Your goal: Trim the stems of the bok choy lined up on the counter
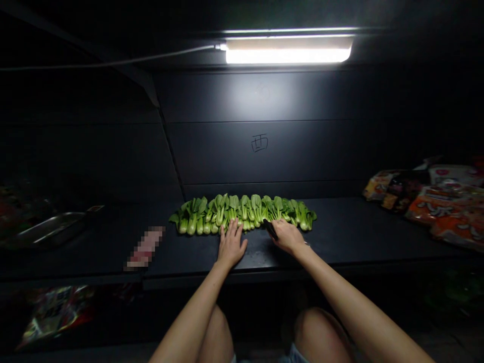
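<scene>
A row of green bok choy (242, 212) lies side by side on a black shelf (340, 237) under a strip light. My left hand (230, 245) rests flat on the shelf with its fingers spread, the fingertips touching the stalk ends near the middle of the row. My right hand (288, 235) is closed around a dark handle-like object (270, 229), which points up and left toward the stalks. What the dark object is cannot be made out.
A metal tray (49, 229) sits on the shelf at the left, and a blurred pink packet (145, 248) lies nearer. Bright snack bags (438, 201) are piled at the right. More packets (53, 310) lie on a lower level at the left. My knees show below the shelf edge.
</scene>
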The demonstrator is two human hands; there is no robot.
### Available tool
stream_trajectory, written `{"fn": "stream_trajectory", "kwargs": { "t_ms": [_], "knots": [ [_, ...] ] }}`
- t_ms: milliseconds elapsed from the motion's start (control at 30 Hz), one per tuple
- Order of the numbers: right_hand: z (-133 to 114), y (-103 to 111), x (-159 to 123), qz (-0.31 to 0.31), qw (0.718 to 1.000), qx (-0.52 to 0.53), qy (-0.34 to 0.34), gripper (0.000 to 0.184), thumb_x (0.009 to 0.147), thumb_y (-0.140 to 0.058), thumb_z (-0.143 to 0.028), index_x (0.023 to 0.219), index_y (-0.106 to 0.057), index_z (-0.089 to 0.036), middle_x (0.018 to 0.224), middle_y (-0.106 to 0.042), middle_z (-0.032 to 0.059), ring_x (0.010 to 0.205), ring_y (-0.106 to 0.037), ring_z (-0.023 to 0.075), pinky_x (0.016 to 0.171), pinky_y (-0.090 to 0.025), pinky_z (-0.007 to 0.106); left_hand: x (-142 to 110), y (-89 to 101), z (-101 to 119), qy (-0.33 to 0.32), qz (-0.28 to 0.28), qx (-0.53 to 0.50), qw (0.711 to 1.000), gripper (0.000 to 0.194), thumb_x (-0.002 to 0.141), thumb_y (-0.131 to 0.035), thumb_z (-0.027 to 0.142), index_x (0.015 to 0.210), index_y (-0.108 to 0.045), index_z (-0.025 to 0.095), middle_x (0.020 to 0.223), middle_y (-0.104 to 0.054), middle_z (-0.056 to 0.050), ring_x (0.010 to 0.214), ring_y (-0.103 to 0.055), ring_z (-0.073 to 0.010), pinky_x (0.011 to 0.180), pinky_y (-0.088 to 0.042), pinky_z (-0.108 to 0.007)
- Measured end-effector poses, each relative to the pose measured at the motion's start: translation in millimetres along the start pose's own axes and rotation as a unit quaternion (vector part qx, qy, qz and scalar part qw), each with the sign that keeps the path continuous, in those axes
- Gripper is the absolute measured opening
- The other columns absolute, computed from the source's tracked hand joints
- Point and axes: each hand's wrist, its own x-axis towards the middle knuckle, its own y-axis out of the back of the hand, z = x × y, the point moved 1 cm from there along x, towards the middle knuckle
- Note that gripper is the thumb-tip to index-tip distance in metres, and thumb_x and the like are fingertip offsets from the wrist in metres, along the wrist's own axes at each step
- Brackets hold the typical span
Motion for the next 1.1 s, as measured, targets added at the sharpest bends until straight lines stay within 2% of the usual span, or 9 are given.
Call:
{"fn": "stream_trajectory", "kwargs": {
  "t_ms": [100,333,567,900,1100],
  "knots": [
    [2.0,-1.0,-1.1,-0.017,1.000,-0.014,0.013,0.023,0.086,-0.051,-0.023,0.105,-0.059,-0.014,0.105,-0.066,0.0128,0.102,-0.058,0.0231,0.078,-0.041,0.027,-0.4,-0.4,-1.0,-0.006,0.001,0.007,1.000,0.054,0.089,-0.044,0.036,0.141,-0.039,0.020,0.156,-0.023,-0.009,0.144,-0.019,-0.0262,0.116,-0.011,-0.056],
    [4.4,-2.4,-2.4,0.016,1.000,0.015,-0.005,0.024,0.093,-0.039,-0.027,0.101,-0.059,-0.016,0.102,-0.067,0.0110,0.100,-0.058,0.0206,0.079,-0.040,0.026,-0.9,-0.4,-0.3,-0.008,-0.004,0.009,1.000,0.053,0.090,-0.042,0.037,0.140,-0.040,0.020,0.155,-0.026,-0.007,0.144,-0.018,-0.0257,0.116,-0.010,-0.057],
    [10.1,-3.6,-5.7,0.009,1.000,0.008,-0.003,0.021,0.090,-0.047,-0.026,0.104,-0.057,-0.015,0.107,-0.065,0.0126,0.104,-0.057,0.0213,0.079,-0.040,0.025,-1.0,-2.1,-2.1,-0.011,0.000,0.009,1.000,0.052,0.091,-0.042,0.038,0.140,-0.041,0.019,0.154,-0.028,-0.007,0.144,-0.018,-0.0257,0.117,-0.009,-0.057],
    [18.9,3.5,-13.3,0.000,1.000,-0.003,-0.027,0.021,0.088,-0.045,-0.020,0.104,-0.058,-0.015,0.105,-0.066,0.0115,0.105,-0.056,0.0218,0.084,-0.040,0.026,-1.1,-1.2,-1.7,-0.014,0.008,0.012,1.000,0.052,0.090,-0.042,0.037,0.140,-0.042,0.020,0.153,-0.032,-0.008,0.144,-0.020,-0.0261,0.116,-0.009,-0.057],
    [24.4,2.3,-17.7,0.009,0.999,0.006,-0.034,0.024,0.089,-0.046,-0.023,0.108,-0.056,-0.014,0.111,-0.064,0.0127,0.107,-0.055,0.0220,0.084,-0.040,0.026,-0.6,-0.3,-1.8,-0.012,0.002,0.011,1.000,0.052,0.090,-0.043,0.037,0.140,-0.042,0.020,0.152,-0.033,-0.008,0.144,-0.020,-0.0265,0.116,-0.009,-0.057]
  ]
}}
